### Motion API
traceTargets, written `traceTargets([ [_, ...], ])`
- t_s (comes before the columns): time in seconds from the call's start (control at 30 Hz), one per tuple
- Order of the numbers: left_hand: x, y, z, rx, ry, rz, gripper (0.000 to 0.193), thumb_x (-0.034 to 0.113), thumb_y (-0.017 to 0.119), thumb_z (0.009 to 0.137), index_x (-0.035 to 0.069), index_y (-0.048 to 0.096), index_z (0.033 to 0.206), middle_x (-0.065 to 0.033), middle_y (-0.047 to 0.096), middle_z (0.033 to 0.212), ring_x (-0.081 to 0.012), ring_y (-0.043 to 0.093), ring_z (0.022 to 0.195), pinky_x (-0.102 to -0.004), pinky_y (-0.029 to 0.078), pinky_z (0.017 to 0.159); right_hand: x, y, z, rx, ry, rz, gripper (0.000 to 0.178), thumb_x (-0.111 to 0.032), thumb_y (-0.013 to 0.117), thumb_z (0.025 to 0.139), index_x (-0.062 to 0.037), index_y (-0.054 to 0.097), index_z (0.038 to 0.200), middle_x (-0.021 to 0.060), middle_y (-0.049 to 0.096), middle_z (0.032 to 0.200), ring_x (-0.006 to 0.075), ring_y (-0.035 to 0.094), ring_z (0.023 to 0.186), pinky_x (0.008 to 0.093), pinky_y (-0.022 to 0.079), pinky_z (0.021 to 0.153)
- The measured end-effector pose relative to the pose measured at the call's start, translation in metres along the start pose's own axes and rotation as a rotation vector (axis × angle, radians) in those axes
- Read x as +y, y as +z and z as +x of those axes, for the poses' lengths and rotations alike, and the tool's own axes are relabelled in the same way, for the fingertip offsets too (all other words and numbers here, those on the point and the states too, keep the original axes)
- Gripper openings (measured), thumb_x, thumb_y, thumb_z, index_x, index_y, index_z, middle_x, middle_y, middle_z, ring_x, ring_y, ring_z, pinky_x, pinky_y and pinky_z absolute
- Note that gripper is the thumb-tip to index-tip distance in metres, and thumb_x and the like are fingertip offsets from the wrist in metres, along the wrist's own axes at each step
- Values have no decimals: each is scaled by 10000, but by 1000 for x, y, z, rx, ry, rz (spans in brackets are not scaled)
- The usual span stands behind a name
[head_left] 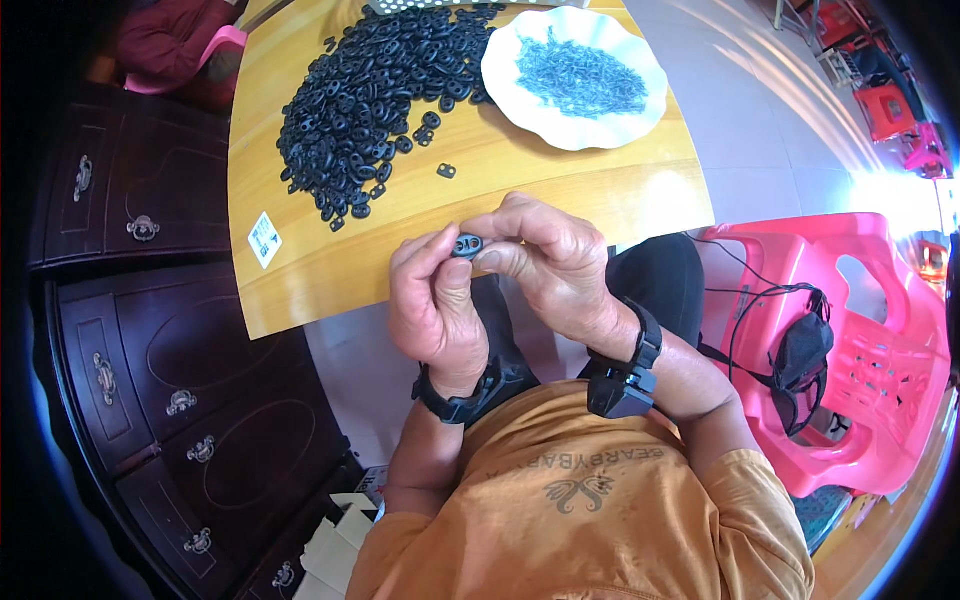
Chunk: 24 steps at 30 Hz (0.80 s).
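Observation:
A small black oval cord lock with two holes (467, 246) is held just off the near edge of the table. My left hand (430, 300) pinches it from the left between thumb and fingers. From the other side, the thumb and index finger of my right hand (555, 262) close on it too. Beyond my hands spreads a large pile of similar black cord-lock pieces (370, 95). A lone piece (446, 171) lies between the pile and my hands. To its right, a white scalloped plate (506, 98) holds many tiny metal springs (585, 78).
The yellow wooden table (290, 290) carries a small white sticker (264, 240) at left. Dark wooden cabinets (200, 370) stand on the left. At right is a pink plastic chair (870, 390) with a black mask (803, 345) and cable on it. Another person's sleeve (170, 40) shows at far left.

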<state>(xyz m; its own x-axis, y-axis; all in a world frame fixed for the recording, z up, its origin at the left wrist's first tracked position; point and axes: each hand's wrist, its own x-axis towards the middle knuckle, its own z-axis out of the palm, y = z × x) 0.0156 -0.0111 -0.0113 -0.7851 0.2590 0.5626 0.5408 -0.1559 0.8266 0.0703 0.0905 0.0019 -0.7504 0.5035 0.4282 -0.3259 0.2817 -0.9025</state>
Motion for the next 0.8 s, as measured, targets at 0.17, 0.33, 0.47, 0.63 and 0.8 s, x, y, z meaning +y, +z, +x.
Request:
traceTargets([
  [0.17, -4, 4, -7, 26, 38, -6, 171, 88, 587, 882, -42, 553, 987, -112, 572, 978, -151, 542, 859, -275, 466, 779, 1, 3, -1, 42, -40, -29, 201, 2, 705, 699, -8, 650, 892, 45, 540, 652, 126, 509, 575, 243, 419, 529],
  [0.33, -4, 9, -5, 80, 40, 19, 162, 99, 583, 886, -37, 559, 971, -111, 580, 939, -152, 549, 827, -274, 470, 752, 4, 7, 1, 81, -195, -99, 247, 26, 701, 680, -5, 630, 915, 56, 533, 647, 146, 506, 558, 256, 411, 511],
  [0.47, 1, 7, 0, 49, -1, -49, 128, 67, 561, 895, -36, 573, 969, -105, 583, 934, -146, 560, 796, -267, 478, 728, 5, 7, 1, 85, -185, -85, 257, 20, 696, 693, 0, 624, 938, 65, 547, 677, 154, 529, 590, 259, 425, 533],
  [0.63, 12, -5, 4, -50, -136, -114, 168, 35, 550, 891, -63, 572, 1025, -108, 590, 1004, -149, 561, 905, -270, 462, 827, 0, -3, 3, -39, -68, -90, 243, -7, 681, 741, 3, 630, 978, 67, 577, 740, 161, 575, 668, 247, 458, 612],
  [0.8, 14, -9, 7, -98, -205, -116, 160, -1, 507, 904, -54, 573, 1041, -93, 579, 987, -125, 566, 854, -240, 495, 739, -2, -6, 0, -82, 52, -43, 242, -3, 669, 764, 3, 631, 1003, 58, 587, 777, 125, 576, 691, 245, 466, 628],
])
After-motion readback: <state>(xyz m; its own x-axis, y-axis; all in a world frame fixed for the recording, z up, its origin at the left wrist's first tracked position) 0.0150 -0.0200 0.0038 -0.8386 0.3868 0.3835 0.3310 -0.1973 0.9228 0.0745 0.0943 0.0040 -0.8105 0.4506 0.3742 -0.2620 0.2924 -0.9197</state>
